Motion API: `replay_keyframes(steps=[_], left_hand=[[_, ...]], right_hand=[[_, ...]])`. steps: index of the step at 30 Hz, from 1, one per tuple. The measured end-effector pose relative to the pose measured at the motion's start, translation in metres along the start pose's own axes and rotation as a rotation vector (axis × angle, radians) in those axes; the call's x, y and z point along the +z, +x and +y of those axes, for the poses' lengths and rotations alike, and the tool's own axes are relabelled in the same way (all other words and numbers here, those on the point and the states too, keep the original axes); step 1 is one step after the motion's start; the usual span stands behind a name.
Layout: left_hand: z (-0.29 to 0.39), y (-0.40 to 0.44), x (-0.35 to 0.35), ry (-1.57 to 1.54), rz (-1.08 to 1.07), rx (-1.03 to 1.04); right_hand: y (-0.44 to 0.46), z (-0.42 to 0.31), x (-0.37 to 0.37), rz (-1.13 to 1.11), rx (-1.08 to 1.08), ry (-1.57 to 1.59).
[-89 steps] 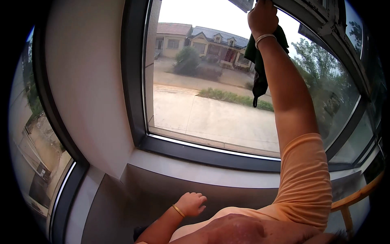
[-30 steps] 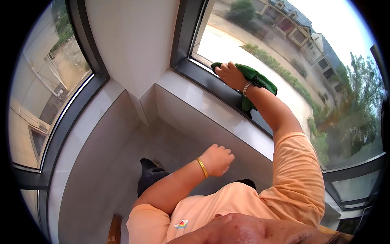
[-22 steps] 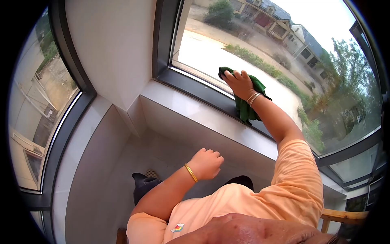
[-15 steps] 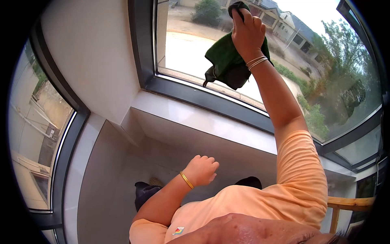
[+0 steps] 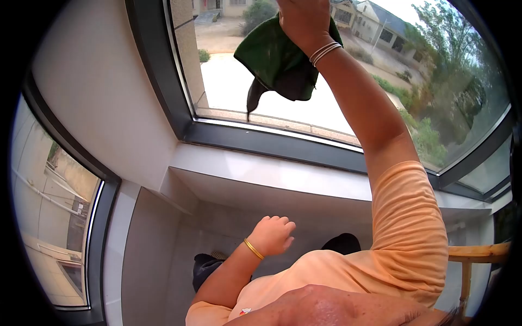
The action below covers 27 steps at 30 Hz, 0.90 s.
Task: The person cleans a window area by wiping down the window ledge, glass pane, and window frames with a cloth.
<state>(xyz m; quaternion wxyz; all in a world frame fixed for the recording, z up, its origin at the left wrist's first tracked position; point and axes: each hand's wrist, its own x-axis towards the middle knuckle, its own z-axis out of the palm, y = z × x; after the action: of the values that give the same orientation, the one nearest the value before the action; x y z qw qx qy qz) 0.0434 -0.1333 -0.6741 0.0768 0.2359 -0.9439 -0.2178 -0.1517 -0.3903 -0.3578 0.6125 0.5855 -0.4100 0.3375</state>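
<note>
Up against the window glass (image 5: 348, 114), my right hand (image 5: 306, 24) presses a dark green cloth (image 5: 277, 49). The fingertips are cut off by the top edge of the view. Below the hand, the cloth hangs loose in folds, and one dark corner dangles to the lower left. Two thin silver bangles circle the right wrist. Lower down, my left hand (image 5: 272, 235) is held in front of my body, fingers curled in a loose fist with nothing visible in it. A gold bracelet (image 5: 253, 249) is on that wrist.
A dark window frame (image 5: 272, 145) runs above a white sill (image 5: 272, 167). To the left stand a white wall (image 5: 103, 70) and a second window (image 5: 60, 212). A wooden rail (image 5: 478, 252) is at the right. Trees and buildings show outside.
My right hand has moved up and to the left in the view with the cloth, so its fingers now leave the frame. The camera has shifted slightly. My left hand stays curled.
</note>
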Motion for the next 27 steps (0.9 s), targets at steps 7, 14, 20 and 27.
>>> replay_keyframes(steps=[7, 14, 20, 27], left_hand=[[-0.007, -0.004, 0.001, 0.027, 0.039, -0.003], [-0.007, -0.017, 0.001, 0.021, 0.145, 0.02], [-0.013, -0.042, -0.006, 0.034, 0.122, -0.056], [-0.016, -0.044, -0.008, 0.005, 0.173, -0.048]], right_hand=[[-0.162, 0.013, -0.016, -0.176, -0.222, -0.029], [-0.238, 0.066, -0.06, -0.355, -0.47, 0.078], [-0.144, 0.142, -0.061, -0.024, 0.077, -0.246], [-0.185, -0.007, -0.006, -0.129, -0.165, -0.149]])
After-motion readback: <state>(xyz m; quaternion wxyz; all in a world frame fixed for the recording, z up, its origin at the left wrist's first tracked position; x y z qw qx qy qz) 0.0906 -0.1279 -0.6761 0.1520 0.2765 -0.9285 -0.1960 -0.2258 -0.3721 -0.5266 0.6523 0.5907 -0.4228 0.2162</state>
